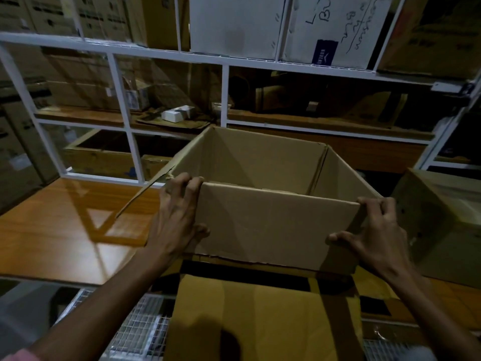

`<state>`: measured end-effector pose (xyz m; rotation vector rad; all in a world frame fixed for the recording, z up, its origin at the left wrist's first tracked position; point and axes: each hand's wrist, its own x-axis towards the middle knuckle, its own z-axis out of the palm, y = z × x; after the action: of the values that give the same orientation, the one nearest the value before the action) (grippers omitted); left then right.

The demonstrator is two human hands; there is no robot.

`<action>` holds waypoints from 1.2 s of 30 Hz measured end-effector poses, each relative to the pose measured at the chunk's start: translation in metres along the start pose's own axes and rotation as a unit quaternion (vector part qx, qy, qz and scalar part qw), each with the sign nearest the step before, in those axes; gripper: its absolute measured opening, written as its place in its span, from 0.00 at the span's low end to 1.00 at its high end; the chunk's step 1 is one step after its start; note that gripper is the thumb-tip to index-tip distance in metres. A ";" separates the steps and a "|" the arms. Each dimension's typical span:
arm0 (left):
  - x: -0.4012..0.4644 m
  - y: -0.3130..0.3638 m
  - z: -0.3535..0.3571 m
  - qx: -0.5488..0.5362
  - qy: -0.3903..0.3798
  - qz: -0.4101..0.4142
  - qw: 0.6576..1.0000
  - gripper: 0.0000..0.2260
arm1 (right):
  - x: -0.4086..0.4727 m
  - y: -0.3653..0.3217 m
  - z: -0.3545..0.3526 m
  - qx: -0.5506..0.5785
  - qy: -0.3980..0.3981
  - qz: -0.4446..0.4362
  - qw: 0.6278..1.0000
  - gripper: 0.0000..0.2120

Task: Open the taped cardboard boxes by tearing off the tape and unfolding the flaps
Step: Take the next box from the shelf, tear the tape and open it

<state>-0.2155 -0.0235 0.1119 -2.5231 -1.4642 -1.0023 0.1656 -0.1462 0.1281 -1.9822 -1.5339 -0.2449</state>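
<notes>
From the head camera, an open cardboard box [263, 178] stands on the wooden table [57, 230], its flaps upright. The left hand [177, 220] pinches the near flap's [276, 225] left edge, fingers curled over the top corner, thumb pressed on its face. The right hand [377, 235] grips the flap's right edge likewise. Another cardboard box [442, 225] sits just beside it on the right.
</notes>
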 end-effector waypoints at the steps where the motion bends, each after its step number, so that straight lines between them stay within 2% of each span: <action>1: 0.000 0.000 -0.002 0.000 0.000 0.003 1.000 0.53 | -0.001 -0.002 -0.001 0.001 -0.003 0.004 1.000 0.46; 19: -0.006 0.018 -0.009 -0.008 -0.001 0.017 1.000 0.54 | -0.003 0.006 -0.029 -0.017 -0.024 0.022 0.999 0.46; 24: -0.012 0.014 0.009 -0.006 -0.010 -0.016 1.000 0.54 | 0.010 0.007 -0.021 -0.044 -0.043 0.000 0.998 0.45; 28: 0.000 0.009 0.017 0.000 -0.043 -0.024 0.999 0.55 | 0.023 0.007 -0.010 -0.018 -0.056 0.015 0.998 0.45; 31: 0.003 0.013 0.025 0.033 -0.059 -0.027 0.997 0.57 | 0.032 0.005 -0.004 -0.009 -0.064 0.029 0.998 0.45; 33: -0.004 0.018 0.036 0.095 -0.068 -0.024 0.993 0.62 | 0.039 0.003 0.000 -0.019 -0.067 0.029 0.997 0.44; 36: -0.022 0.025 0.054 0.171 -0.074 0.039 0.982 0.65 | 0.050 0.004 -0.001 -0.019 -0.075 0.032 0.996 0.43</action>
<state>-0.1758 -0.0348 0.0642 -2.4199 -1.4172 -0.5082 0.1853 -0.1068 0.1526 -2.1171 -1.5648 -0.1013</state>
